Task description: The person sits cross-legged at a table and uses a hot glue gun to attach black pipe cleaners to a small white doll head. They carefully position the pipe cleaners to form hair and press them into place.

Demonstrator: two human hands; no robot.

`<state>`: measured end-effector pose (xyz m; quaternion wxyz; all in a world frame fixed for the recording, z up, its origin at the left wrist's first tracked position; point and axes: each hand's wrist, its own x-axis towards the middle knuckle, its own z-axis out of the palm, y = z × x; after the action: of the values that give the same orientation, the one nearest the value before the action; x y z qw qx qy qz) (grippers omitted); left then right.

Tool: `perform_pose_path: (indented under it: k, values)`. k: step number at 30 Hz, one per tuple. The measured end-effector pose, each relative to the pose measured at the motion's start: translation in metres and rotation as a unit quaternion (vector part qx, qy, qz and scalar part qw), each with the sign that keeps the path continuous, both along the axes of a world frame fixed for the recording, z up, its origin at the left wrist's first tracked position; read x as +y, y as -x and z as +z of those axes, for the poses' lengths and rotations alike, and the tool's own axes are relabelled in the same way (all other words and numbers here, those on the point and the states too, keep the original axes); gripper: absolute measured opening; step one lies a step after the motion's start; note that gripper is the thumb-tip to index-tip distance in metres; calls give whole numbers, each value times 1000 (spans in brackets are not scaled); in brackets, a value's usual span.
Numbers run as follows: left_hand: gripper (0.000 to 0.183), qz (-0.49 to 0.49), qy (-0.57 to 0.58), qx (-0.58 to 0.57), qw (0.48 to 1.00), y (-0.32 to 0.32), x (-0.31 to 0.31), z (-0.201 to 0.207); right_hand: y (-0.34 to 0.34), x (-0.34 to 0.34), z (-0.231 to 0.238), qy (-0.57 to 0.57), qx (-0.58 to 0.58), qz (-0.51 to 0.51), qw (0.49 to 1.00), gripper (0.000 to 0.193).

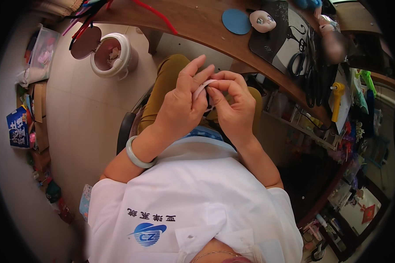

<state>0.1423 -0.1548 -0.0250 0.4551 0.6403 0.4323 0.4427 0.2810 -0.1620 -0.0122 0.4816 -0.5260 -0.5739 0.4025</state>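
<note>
Above my lap, both hands work close together on a small, soft-looking pale pinkish-white piece (201, 89); its kind is hard to make out. My left hand (183, 95), with a pale bangle (136, 154) on the wrist, keeps the piece between thumb and bent fingers while its upper fingers point outward. From the other side, my right hand (233, 97) pinches the edge of the piece with thumb and forefinger. The fingers hide part of it.
Beyond my hands runs a wooden table (197, 27) bearing a doll's head (263, 21), a blue disc (236, 21), a dark mat (271, 37), scissors (297, 63) and a yellow tool (337, 101). An open lidded bin (126, 56) stands on the floor at left.
</note>
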Motion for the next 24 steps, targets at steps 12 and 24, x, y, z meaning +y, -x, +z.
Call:
perform_pose_path:
  k: [12,24]
  values:
    - [60,-166,336,-353,857,22,1,24,0,-3,9,-112,-75,16,991,10]
    - [31,-96,308,-342,883,15,-7,12,-5,-2,4,-55,-10,2,998,9]
